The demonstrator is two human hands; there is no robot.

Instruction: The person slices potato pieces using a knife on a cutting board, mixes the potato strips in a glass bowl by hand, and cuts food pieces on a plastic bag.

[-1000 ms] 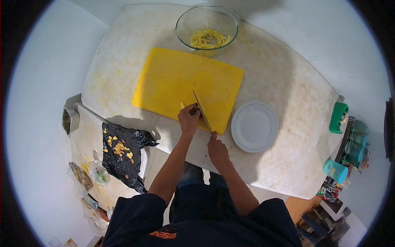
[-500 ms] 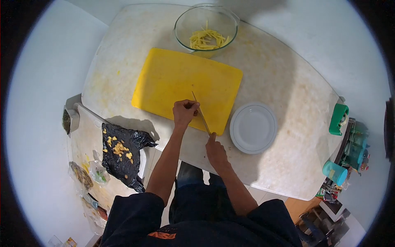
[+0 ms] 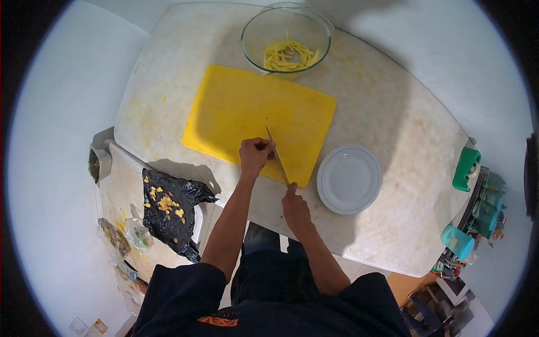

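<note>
A knife lies slantwise over the near right part of a yellow cutting board, its tip pointing away from me. My right hand is closed round its handle, just off the board's near edge. Beside the blade, my left hand is curled over the board with fingertips close to the knife. What those fingers hold, if anything, is hidden. A glass bowl of pale yellow sticks, which look like cut potato, stands behind the board. To the right of the board is a white plate.
On the lower left, a black plastic bag carries yellowish peelings. Clear bags lie beyond it. At the right edge of the table are a green tape dispenser and a turquoise container.
The whole view has shifted slightly, with the board, bowl and plate appearing a little farther right and mostly lower. Both hands and the knife keep nearly the same pose over the board.
</note>
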